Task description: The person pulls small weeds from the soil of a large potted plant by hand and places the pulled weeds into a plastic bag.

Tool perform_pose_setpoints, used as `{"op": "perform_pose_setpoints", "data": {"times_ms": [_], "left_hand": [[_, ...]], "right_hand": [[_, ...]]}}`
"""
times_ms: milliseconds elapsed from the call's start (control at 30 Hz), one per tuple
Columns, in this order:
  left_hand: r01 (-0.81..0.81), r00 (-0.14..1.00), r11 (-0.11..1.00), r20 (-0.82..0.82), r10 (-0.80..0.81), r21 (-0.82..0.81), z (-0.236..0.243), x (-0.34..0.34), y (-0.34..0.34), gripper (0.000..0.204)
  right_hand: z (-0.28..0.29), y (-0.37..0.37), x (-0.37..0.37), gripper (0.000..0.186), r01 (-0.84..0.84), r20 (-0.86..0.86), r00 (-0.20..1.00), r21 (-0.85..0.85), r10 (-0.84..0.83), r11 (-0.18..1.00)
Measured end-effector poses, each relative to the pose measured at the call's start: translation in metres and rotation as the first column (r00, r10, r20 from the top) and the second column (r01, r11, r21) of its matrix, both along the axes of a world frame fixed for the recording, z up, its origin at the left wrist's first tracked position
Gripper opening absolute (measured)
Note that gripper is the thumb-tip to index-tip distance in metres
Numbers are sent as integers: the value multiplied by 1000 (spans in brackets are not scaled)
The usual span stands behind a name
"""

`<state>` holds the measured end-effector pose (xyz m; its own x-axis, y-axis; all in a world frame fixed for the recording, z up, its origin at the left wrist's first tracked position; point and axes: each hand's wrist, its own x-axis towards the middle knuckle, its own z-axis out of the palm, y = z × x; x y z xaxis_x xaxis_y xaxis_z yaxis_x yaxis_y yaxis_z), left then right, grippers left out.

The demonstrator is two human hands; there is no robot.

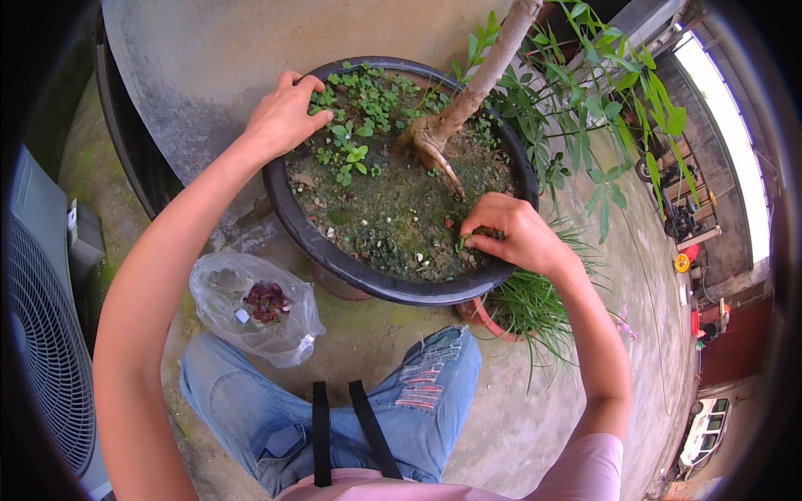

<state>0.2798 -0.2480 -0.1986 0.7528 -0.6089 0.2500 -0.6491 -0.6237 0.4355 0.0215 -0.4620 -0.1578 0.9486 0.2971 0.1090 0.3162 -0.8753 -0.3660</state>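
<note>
A large round black pot (393,290) full of mossy soil stands before me, with a bare tree trunk (468,100) rising from it. Small clover-like weeds (376,96) grow along its far left side. My left hand (284,117) rests at the pot's left rim, thumb and fingers apart beside these weeds and nothing visible between them. Low over the soil at the right, my right hand (518,234) pinches with thumb and forefinger; a bit of green sprig (464,241) shows at the fingertips, mostly hidden. Pale pebbles and a leafy seedling (355,154) dot the soil.
A clear plastic bag (292,330) with dark red contents lies on the ground by my knee. Grassy leaves (543,305) grow from a terracotta pot (484,321) at the right. An outdoor fan unit (50,334) stands left; leafy branches (601,100) overhang the far right.
</note>
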Motion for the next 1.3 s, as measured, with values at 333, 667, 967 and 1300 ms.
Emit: {"op": "perform_pose_setpoints", "data": {"times_ms": [333, 667, 967, 1300], "left_hand": [[2, 999, 1000, 45, -3, 27, -2, 3, 0, 46], [-7, 999, 999, 46, 6, 34, 0, 0, -1, 46], [-9, 999, 999, 46, 7, 49, 0, 1, 0, 45], [-12, 999, 999, 43, 10, 36, -2, 2, -1, 46]], "right_hand": [[6, 25, -8, 19, 94, 23, 996, -149, -92, 984], [-1, 24, -7, 16, 243, -12, 970, -68, -244, 968], [-2, 7, 13, 19, 187, 347, 933, -245, -94, 951], [-6, -1, 23, 21, 27, 269, 951, -558, 150, 829]]}}
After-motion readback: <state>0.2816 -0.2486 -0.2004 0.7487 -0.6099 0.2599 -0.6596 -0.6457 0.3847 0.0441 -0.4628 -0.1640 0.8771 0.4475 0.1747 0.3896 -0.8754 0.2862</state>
